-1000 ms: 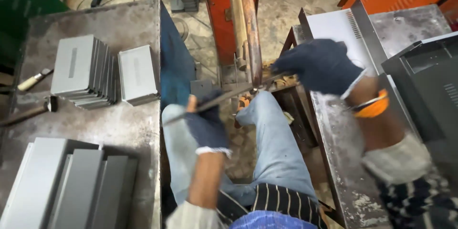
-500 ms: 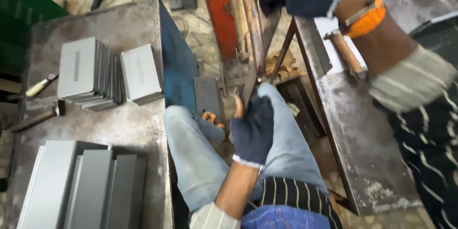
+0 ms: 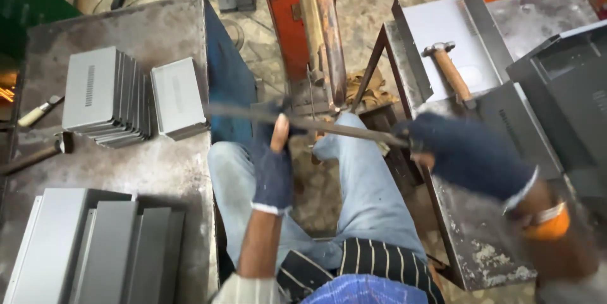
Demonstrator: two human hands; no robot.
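- Gripping a long metal rod (image 3: 329,125), the right hand (image 3: 465,155) in a dark glove is closed around the rod's right end.
- Left hand (image 3: 273,168), gloved too, holds the rod near its middle, thumb up.
- Rod lies crosswise above the knees, between two steel tables.
- A hammer (image 3: 450,71) rests on the right table (image 3: 471,247); grey metal boxes (image 3: 107,98) are stacked on the left table (image 3: 158,171).

The long metal rod (image 3: 303,124) is motion-blurred, its left end faint. The right hand (image 3: 468,155) is blurred too; its grip cannot be told apart.
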